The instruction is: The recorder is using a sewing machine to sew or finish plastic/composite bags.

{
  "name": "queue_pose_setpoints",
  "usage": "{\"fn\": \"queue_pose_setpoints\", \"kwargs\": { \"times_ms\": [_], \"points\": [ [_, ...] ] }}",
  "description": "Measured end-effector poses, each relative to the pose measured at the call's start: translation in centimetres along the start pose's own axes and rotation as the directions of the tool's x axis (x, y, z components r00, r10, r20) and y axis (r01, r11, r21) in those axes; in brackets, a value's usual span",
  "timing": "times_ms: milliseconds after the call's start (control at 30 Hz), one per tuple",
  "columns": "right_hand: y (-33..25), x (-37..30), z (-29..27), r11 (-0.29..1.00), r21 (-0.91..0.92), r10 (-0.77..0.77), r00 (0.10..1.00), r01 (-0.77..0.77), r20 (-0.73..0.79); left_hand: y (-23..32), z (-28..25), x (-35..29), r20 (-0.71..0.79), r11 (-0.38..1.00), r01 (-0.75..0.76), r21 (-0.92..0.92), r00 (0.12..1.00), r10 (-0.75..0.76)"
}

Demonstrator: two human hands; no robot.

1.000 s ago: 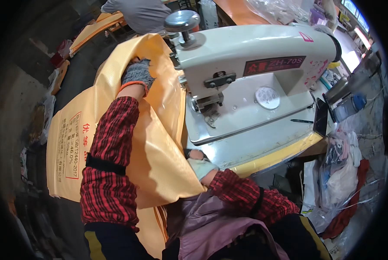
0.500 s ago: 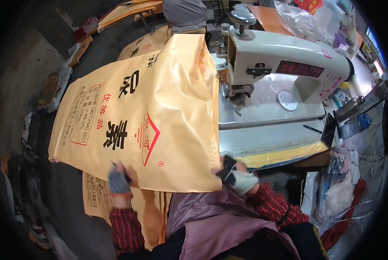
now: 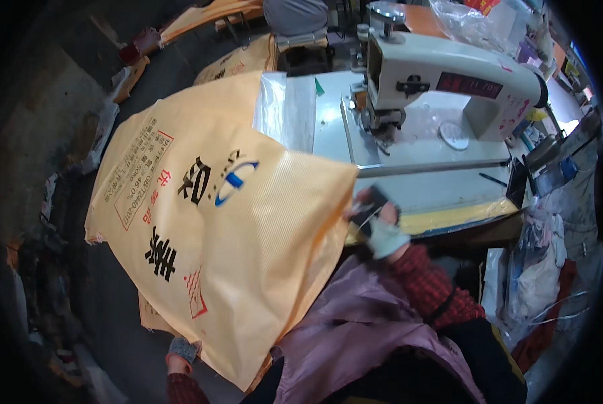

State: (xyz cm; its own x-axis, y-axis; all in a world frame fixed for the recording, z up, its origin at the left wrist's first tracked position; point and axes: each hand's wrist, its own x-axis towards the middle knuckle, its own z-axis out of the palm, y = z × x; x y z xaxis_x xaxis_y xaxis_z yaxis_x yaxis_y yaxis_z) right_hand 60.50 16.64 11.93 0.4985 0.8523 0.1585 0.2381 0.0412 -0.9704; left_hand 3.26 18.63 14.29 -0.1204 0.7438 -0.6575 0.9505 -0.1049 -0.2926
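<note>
A large yellow woven sack (image 3: 227,222) with printed markings hangs spread out to my left, in front of the sewing table. My left hand (image 3: 182,351), in a grey glove, grips the sack's lower corner near the bottom edge of the view. My right hand (image 3: 377,217), in a fingerless glove, pinches the sack's upper right corner at the table's front edge. A clear plastic liner (image 3: 287,111) sticks out of the sack's far end onto the table. The white industrial sewing machine (image 3: 449,84) stands just beyond my right hand.
The pale sewing table (image 3: 422,188) holds the machine. More yellow sacks (image 3: 207,13) lie piled at the back and on the dark floor (image 3: 113,316) under the held sack. A person in grey (image 3: 295,13) sits at the back. Cloth and bags (image 3: 544,269) crowd the right.
The sack has swung down and left, away from the machine, uncovering the table and the plastic liner. My right hand rose to the table's edge; my left hand dropped lower.
</note>
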Motion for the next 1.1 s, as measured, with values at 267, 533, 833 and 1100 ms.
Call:
{"fn": "queue_pose_setpoints", "kwargs": {
  "times_ms": [267, 533, 833, 1100],
  "points": [
    [-7.1, 2.5, -1.8, 0.937, -0.179, -0.221, 0.906, 0.300, 0.360, 19.7, -23.6, 6.9, -0.851, 0.682, -0.731, 0.004, 0.356, 0.386],
    [0.6, -0.1, -6.4, 0.966, -0.035, 0.257, 0.935, -0.256, 0.246, 35.7, -26.8, 10.0, -0.575, 0.969, -0.237, -0.069, 0.803, 0.156],
    [2.7, 0.9, -8.3, 0.997, -0.061, 0.035, 0.996, -0.040, -0.081, 17.7, -10.5, 11.8, -0.828, 0.188, -0.867, -0.461, 0.343, -0.444],
    [2.4, 1.9, -4.2, 0.963, -0.194, 0.203, 0.976, -0.185, 0.077, 12.6, 18.8, 5.3, -0.011, -0.923, 0.227, -0.311, 0.970, 0.242]
  ]
}}
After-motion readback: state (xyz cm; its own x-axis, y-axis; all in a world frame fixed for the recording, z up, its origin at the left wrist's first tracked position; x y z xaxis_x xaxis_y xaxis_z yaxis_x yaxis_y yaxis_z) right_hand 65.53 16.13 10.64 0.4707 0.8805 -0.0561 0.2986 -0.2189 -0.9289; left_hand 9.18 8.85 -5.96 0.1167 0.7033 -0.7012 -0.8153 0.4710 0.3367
